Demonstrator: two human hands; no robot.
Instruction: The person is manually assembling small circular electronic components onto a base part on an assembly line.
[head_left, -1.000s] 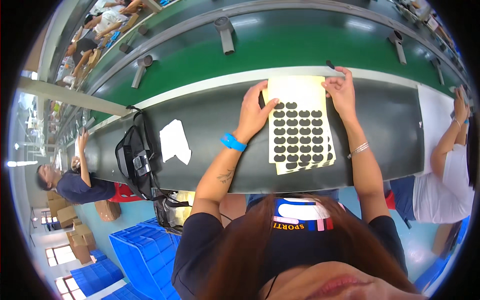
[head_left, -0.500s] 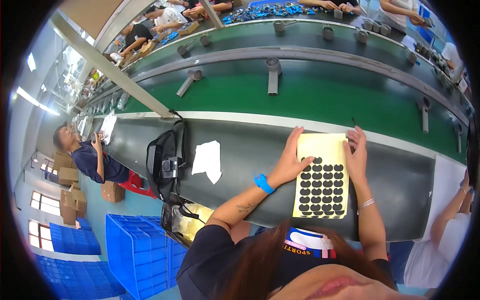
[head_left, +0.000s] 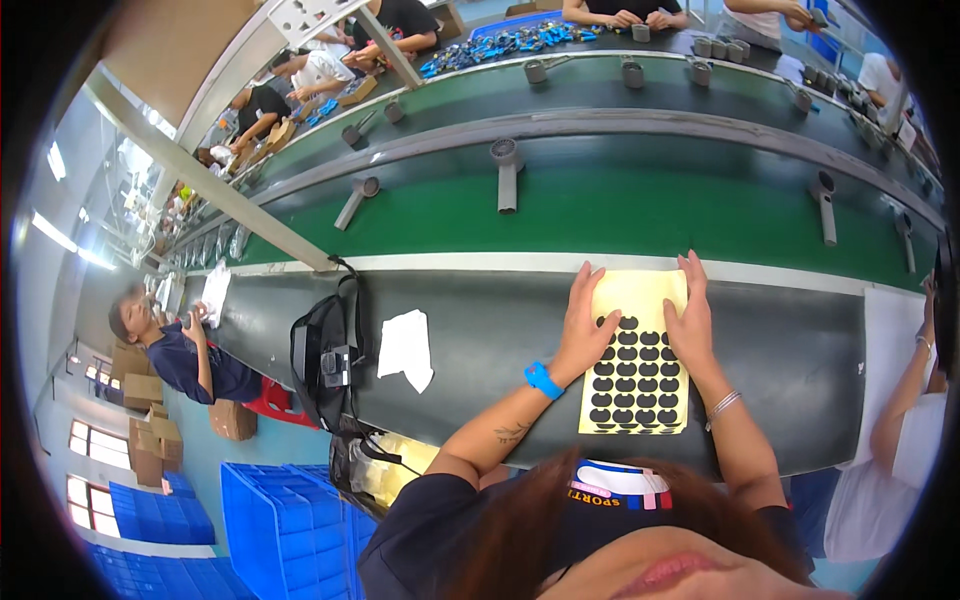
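Note:
A pale yellow sheet of black rounded stickers (head_left: 640, 287), perhaps a stack, lies on the dark bench before me. Its black pieces sit in rows, and the far part is bare. Along its left edge my left hand (head_left: 583, 325) rests with fingers stretched out, the thumb on the sheet near the top row. My right hand (head_left: 692, 318) lies along the right edge, fingers extended away from me and thumb over the sheet. Both hands touch the sheet without wrapping round it. A blue band (head_left: 543, 380) circles my left wrist.
Left of the sheet lie a white cloth or paper (head_left: 405, 350) and a black bag (head_left: 322, 350) with a small device. Beyond the bench, a green conveyor (head_left: 600, 205) carries grey hair-dryer-like housings (head_left: 507, 175). Blue crates (head_left: 290, 530) stand at lower left. Other people work around the line.
My right hand has shifted inward, its thumb now farther over the sheet. The left hand stays at the left edge. The whole view has tilted slightly, and the conveyor's housings appear farther left.

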